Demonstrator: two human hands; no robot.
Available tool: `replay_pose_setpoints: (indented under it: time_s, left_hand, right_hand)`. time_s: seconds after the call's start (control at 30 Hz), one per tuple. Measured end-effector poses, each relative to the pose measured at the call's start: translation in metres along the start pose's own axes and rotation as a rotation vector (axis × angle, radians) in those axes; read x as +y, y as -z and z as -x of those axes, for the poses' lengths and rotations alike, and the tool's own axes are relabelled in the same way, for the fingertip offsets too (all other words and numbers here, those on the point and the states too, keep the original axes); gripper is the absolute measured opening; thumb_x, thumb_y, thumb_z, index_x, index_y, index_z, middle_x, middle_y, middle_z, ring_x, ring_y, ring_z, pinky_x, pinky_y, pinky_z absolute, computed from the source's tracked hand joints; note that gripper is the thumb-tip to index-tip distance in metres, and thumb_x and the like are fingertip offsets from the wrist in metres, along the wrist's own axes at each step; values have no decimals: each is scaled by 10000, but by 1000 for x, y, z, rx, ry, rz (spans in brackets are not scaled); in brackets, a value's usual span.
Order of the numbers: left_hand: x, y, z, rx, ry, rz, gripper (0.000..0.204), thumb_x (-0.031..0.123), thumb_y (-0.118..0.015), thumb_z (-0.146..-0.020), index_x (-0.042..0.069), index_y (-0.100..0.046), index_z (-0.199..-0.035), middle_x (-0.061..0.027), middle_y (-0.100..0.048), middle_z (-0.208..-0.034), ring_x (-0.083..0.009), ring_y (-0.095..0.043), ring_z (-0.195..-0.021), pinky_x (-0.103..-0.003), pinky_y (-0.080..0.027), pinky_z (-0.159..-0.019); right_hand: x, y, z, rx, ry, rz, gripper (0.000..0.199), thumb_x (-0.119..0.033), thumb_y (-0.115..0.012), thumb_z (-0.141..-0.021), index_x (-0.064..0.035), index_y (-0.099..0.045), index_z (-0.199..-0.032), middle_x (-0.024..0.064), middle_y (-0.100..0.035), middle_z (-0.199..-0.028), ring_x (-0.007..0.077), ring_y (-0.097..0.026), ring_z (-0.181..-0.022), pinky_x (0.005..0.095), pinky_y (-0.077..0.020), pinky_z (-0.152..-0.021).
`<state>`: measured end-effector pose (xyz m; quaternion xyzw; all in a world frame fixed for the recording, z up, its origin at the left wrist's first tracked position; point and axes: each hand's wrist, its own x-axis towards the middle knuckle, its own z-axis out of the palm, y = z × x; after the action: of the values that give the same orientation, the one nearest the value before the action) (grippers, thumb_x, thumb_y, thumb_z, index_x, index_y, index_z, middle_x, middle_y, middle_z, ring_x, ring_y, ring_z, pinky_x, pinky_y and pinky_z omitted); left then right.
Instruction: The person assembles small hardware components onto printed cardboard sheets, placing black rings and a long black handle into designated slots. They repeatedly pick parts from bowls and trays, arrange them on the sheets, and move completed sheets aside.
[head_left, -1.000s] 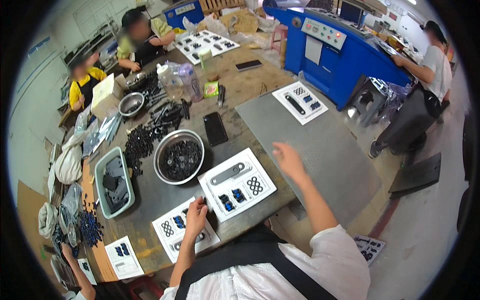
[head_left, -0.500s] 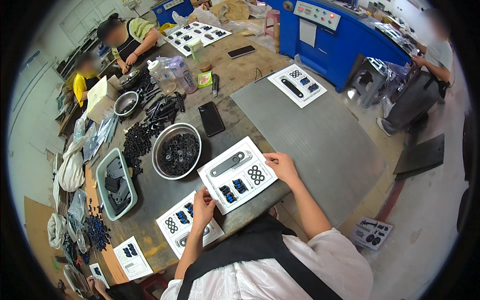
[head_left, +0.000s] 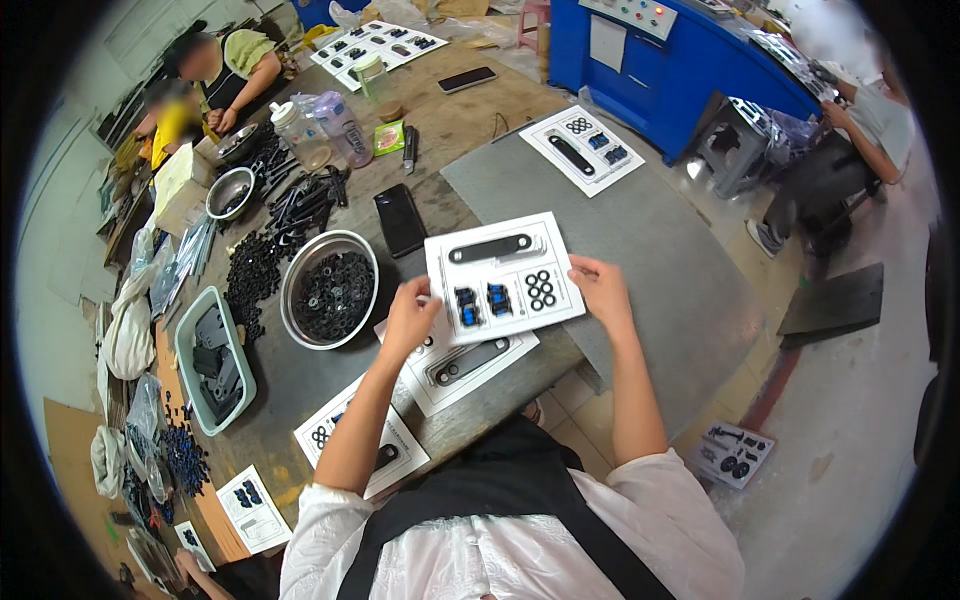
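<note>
Right hand (head_left: 603, 292) fingers clamped on white card (head_left: 480, 272), left hand (head_left: 408, 318) apparently likewise (blurred); keep level lest blue-black parts (head_left: 499, 298) shift.

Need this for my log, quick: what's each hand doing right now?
Left hand: closed, holding the white card by its left edge.
Right hand: closed, holding the same card's right edge.

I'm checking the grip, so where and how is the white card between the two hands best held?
The white card is probably best pinched by its opposite left and right edges, one hand from each side: it is flat, and the black bar, rings and blue-and-black pieces take up its middle, leaving margins free of parts. The left hand and right hand are at those edges.
</note>
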<state>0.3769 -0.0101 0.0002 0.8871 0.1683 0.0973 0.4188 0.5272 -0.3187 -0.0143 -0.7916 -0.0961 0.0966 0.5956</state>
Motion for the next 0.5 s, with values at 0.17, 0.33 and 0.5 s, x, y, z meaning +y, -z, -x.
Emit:
replay_pose_setpoints:
  time_s: [0.17, 0.33, 0.5]
  left_hand:
    - [-12, -30, -115, -8, 0, 89, 401, 202, -679, -898, -64, -650, -1197, -162, -721, -982, -219, -678, -901, -328, -515, -834]
    - [-24, -48, -201, -39, 57, 131, 396, 311, -673, -901, -13, -720, -1125, -154, -745, -1026, -227, -693, -977, -340, -510, -872]
    - [-29, -63, -254, -42, 127, 69, 431, 392, -671, -885, 15, -743, -1081, -155, -746, -986, -244, -697, -955, -361, -506, -858]
  right_hand:
    - [21, -10, -30, 173, -42, 11, 302, -71, -728, -859, -17, -724, -1156, 136, -762, -914, 183, -729, -776, 308, -555, -691]
    - [20, -24, -44, 219, -120, -46, 284, -60, -746, -844, -11, -731, -1123, 88, -753, -838, 147, -706, -664, 298, -560, -613]
    - [22, -36, -44, 180, -30, -39, 402, -22, -727, -825, -57, -691, -1224, 118, -752, -966, 203, -733, -795, 343, -564, -722]
